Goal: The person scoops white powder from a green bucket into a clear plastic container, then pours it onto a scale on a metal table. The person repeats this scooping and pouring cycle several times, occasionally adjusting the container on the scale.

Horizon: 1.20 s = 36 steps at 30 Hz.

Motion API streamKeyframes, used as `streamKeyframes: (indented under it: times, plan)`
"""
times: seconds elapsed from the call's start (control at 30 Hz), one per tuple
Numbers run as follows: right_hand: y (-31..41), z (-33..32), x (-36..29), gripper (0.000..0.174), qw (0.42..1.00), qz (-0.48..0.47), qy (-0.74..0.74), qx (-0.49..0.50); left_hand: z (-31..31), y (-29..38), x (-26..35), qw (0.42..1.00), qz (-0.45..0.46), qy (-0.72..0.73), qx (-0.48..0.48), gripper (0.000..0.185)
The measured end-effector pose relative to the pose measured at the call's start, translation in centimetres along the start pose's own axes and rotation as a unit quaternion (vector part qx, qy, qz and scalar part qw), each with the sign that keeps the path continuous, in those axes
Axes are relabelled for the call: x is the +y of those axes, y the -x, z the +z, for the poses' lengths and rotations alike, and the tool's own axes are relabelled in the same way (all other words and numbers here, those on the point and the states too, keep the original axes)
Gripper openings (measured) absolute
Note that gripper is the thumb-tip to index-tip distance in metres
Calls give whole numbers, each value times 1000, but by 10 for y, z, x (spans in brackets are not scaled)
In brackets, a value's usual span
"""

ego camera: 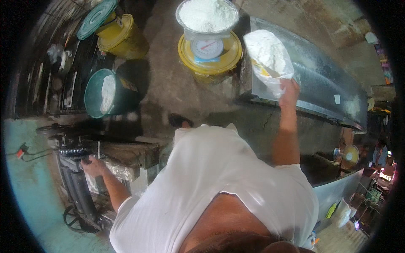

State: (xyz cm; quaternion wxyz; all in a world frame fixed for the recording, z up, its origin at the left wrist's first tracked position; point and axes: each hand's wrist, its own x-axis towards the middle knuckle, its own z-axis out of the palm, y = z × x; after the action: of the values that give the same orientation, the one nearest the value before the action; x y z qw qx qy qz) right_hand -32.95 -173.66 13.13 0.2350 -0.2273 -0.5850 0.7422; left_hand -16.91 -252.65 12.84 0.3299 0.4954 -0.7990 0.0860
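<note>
My right hand (289, 91) grips the rim of an opened plastic sack of white powder (269, 53), at the near left end of a metal-topped table (316, 72). On the left, my left hand (93, 166) is at the frame of a roller machine (76, 177), its fingers bent; whether it grips a part there is unclear. In front of me a dial scale (207, 48) stands on a yellow lidded bucket (210, 63), bearing a wide bowl heaped with white powder (207, 15). A green bucket (91, 93) at the left shows white powder inside.
A yellow bucket (126, 41) with a green lid (96, 19) leaning over it stands at the upper left. The roller machine has a spoked gear wheel (74, 219) low down. A fan (349, 156) stands at the right. Farther right, a person (379, 155) is seen small.
</note>
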Motion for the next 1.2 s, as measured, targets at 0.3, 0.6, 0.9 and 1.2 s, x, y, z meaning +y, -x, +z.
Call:
streamKeyframes:
  times: [0.3, 0.6, 0.9, 1.2]
  plan:
    - [43, -113, -33, 18, 988, -5, 1, 156, 93, 185, 84, 744, -49, 426, -512, 24]
    - [61, -151, -36, 15, 985, -11, 25, 168, 78, 273, 127, 642, 101, 303, -697, 31]
    - [6, -141, -12, 22, 988, 22, 46, 143, 32, 248, 365, 509, -19, 413, -755, 46]
    - [-60, -98, -29, 22, 988, 25, 25, 150, 45, 226, 605, 347, -166, 545, -745, 49]
